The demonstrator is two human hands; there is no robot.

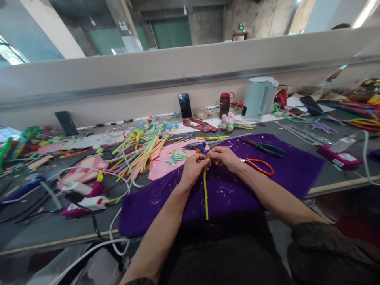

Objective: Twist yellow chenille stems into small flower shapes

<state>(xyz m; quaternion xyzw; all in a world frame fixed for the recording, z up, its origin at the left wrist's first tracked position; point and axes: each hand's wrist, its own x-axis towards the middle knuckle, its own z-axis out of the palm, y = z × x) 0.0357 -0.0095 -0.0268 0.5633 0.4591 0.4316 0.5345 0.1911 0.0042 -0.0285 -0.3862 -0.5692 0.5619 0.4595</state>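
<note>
A yellow pipe cleaner (206,194) hangs down from between my hands, over a purple cloth (160,206). My left hand (194,168) is closed in a pinch on its upper part. Close against it, my right hand (224,157) pinches the top end of the same pipe cleaner; the fingertips hide the exact grip. Just behind my hands lies a blue glue gun (201,147) on a pink sheet (157,164) with small green and yellow cut pieces (177,156). Red-handled scissors (261,166), partly covered by my right wrist, and dark green-handled pliers (267,148) rest on the cloth.
Bundled pipe cleaners (139,152) spread to the left. White cables and magenta power strips (75,209) lie at front left, another power strip (340,156) at right. Along the back stand a phone (185,105), a brown bottle (225,106) and a light blue kettle (257,99).
</note>
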